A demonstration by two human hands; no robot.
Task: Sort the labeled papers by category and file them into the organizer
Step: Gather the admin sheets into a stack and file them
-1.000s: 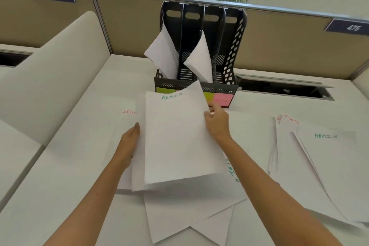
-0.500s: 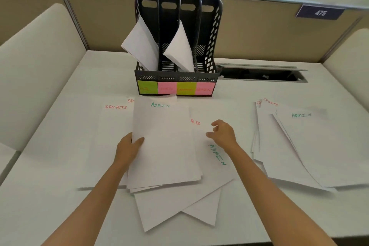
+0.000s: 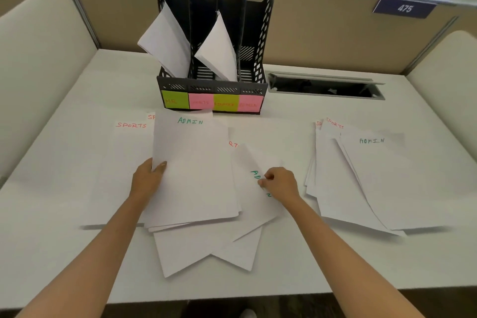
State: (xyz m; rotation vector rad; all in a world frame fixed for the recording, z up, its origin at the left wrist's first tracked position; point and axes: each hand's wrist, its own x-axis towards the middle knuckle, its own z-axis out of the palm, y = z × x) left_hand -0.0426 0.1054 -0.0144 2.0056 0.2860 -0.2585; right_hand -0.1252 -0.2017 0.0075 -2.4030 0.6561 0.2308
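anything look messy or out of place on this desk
Yes. The papers in the organizer slump diagonally and poke out the front of its first and third slots instead of standing straight. The centre pile is fanned out with corners askew, and one ADMIN sheet lies rotated under the right hand.

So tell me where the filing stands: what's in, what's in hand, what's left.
Done: two slots of the organizer hold papers, the first and the third; the other two look empty. In hand: the left hand holds the ADMIN stack, and the right hand pinches another ADMIN sheet. Left: SPORTS sheets beneath, plus the right-hand pile.
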